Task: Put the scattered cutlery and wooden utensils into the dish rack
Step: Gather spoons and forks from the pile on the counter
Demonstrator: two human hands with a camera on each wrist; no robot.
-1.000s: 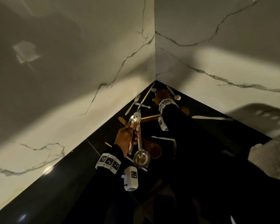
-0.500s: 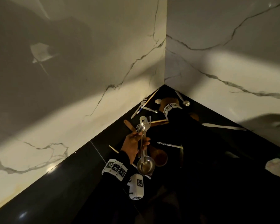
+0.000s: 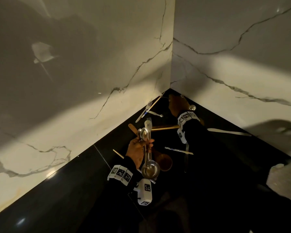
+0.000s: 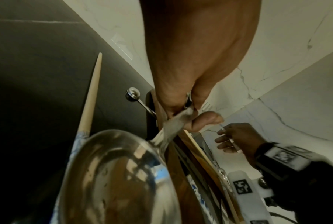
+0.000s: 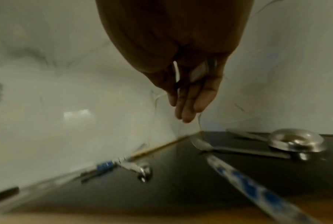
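Observation:
My left hand (image 3: 146,143) grips a bundle of metal cutlery above the black counter (image 3: 74,190). The bundle has a steel ladle (image 3: 150,169), bowl toward me, with spoons and a fork (image 3: 148,122) sticking up. In the left wrist view the ladle (image 4: 113,174) fills the foreground under my left hand (image 4: 196,119). My right hand (image 3: 175,105) reaches into the wall corner. There it pinches a thin pale utensil (image 4: 231,141) whose kind I cannot tell. In the right wrist view my right hand (image 5: 184,112) hangs over a spoon (image 5: 201,145) on the counter.
Loose items lie around the corner: a fork (image 3: 146,109), a small measuring spoon (image 3: 156,113), a wooden spatula (image 3: 165,127), a wooden spoon (image 3: 165,163), chopsticks (image 3: 178,150) and a round steel scoop (image 3: 192,107). Marble walls close two sides. A pale grey object (image 3: 284,179) sits at the right edge.
The view has tilted up toward the walls. My left hand keeps its hold on the cutlery bundle, and my right hand stays by the corner.

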